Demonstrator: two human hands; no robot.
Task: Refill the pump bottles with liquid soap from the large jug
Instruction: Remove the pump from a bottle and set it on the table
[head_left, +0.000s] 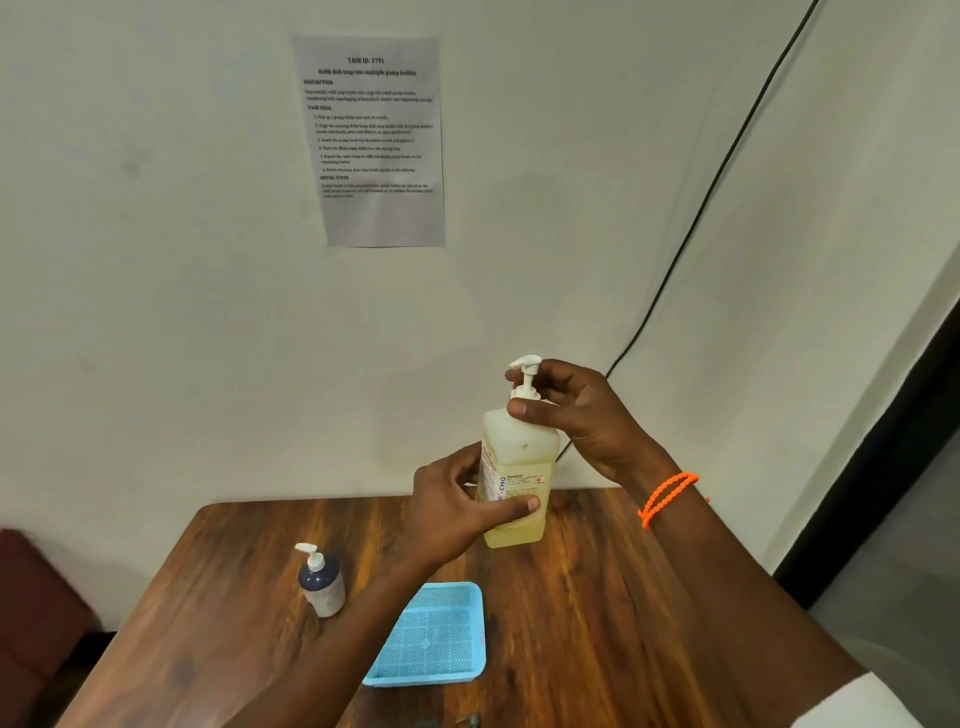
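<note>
The big yellow soap bottle (517, 467) was upright, held just above the counter (597, 597). The left hand (457, 506) clamped its body, and the right hand (576, 410) pinched the pump collar (524, 393). Risk-wise, a slick grip could've let the bottle twist and slop soap.

The wall notice (371, 140) is headed "TASK ID: 3791"; its smaller print is too blurred to read. The pump bottle's label (511, 483) shows "CHG".
</note>
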